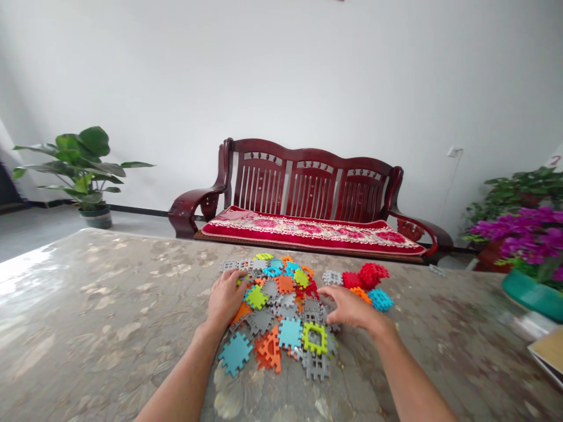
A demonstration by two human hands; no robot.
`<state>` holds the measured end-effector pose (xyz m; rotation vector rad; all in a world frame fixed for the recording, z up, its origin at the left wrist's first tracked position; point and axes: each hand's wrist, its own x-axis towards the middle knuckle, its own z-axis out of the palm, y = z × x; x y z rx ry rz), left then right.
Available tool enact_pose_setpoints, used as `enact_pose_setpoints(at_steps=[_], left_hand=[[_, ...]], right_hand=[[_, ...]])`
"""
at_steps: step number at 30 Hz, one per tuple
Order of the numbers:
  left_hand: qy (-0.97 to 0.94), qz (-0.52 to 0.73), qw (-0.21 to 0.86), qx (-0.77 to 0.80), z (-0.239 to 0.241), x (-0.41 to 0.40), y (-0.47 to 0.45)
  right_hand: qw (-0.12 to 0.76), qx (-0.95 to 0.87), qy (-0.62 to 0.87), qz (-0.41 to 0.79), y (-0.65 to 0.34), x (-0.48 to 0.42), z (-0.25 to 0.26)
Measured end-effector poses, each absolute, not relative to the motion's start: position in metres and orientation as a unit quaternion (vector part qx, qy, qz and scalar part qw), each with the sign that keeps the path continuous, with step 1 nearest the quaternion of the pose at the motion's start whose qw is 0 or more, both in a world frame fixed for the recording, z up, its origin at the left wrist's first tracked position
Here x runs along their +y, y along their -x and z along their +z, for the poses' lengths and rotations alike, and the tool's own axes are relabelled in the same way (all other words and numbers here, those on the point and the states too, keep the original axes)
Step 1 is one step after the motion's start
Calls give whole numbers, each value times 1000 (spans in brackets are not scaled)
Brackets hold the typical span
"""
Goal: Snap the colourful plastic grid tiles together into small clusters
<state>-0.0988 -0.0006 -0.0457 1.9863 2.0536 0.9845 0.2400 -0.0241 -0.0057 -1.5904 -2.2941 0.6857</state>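
Observation:
A loose pile of plastic interlocking tiles with notched edges covers the middle of the table. It includes a blue square tile (291, 333), a lime frame tile (315, 338), an orange tile (268, 349) and several grey ones. My left hand (227, 298) rests along the pile's left side, its fingers stretched over the tiles there. At the right side of the pile, my right hand (349, 306) has its thumb and fingers apart, beside grey window tiles (312, 310) and red tiles. Parts of the tiles under both hands are hidden.
Beyond my right hand lie a red tile cluster (373, 274), a blue tile piece (380, 299) and a grey tile (332, 278). A green flowerpot (530, 293) with purple flowers stands at the right. Behind the table (109, 328) is a wooden bench (308, 181).

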Motion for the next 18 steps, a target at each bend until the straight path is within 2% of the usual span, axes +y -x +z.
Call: enact_pose_setpoints(at_steps=[6,18], left_hand=[[-663,328,54,671,-46,0,99],[-660,329,59,673,-48,1,101]], right_hand=[[99,-779,572,236,-235,-35,-6],[155,-764,578,242,-229,-31,-8]])
